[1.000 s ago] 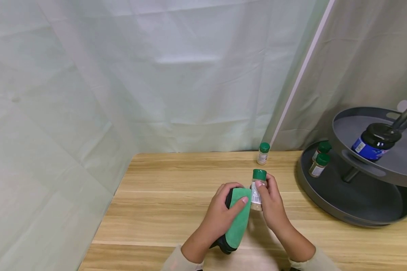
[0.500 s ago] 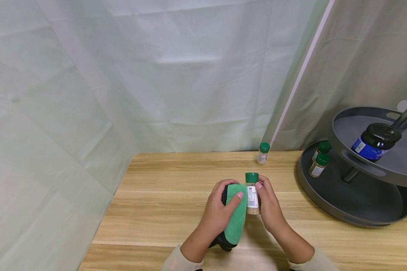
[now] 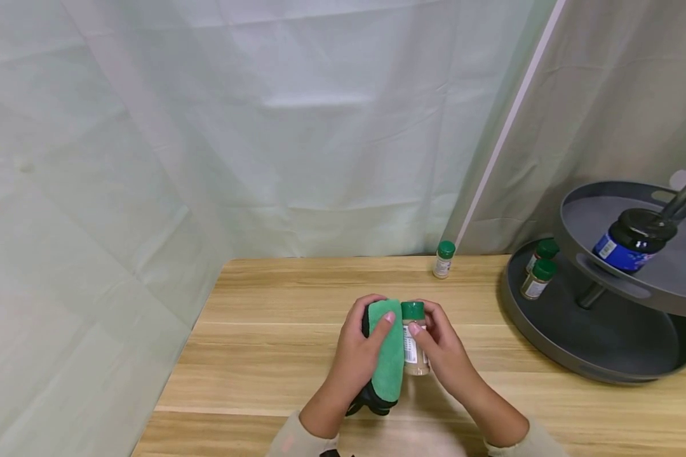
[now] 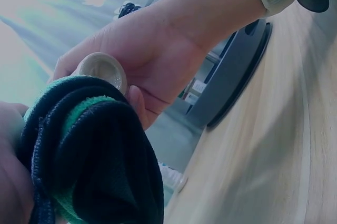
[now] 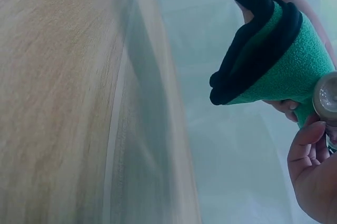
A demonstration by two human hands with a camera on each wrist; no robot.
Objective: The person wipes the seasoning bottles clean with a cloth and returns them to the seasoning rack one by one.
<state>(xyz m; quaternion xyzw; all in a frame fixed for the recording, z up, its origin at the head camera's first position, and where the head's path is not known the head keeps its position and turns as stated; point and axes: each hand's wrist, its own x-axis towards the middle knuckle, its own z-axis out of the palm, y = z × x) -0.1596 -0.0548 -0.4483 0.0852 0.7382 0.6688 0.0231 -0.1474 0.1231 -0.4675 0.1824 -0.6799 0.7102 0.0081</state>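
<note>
My left hand (image 3: 358, 346) grips a folded green cloth (image 3: 390, 355) with black edging, thumb across its green face. Close beside it, my right hand (image 3: 443, 343) holds a spice jar (image 3: 415, 355) upright, its green cap at the top and a white label on its side. Cloth and jar stand side by side, above the wooden table. From below, the left wrist view shows the jar's round base (image 4: 102, 70) behind the folds of the cloth (image 4: 105, 150). In the right wrist view the cloth (image 5: 279, 56) meets the jar (image 5: 327, 95) at the frame's right edge.
Another green-capped spice jar (image 3: 443, 259) stands at the table's back edge. At right is a two-tier dark grey turntable (image 3: 600, 343), with two more spice jars (image 3: 538, 278) on its lower tier and a dark jar with a blue label (image 3: 634, 240) on the upper one.
Both hands have shifted left together with the cloth and the spice jar. The spice jar has come lower in the head view and its label has turned. Everything else stays put.
</note>
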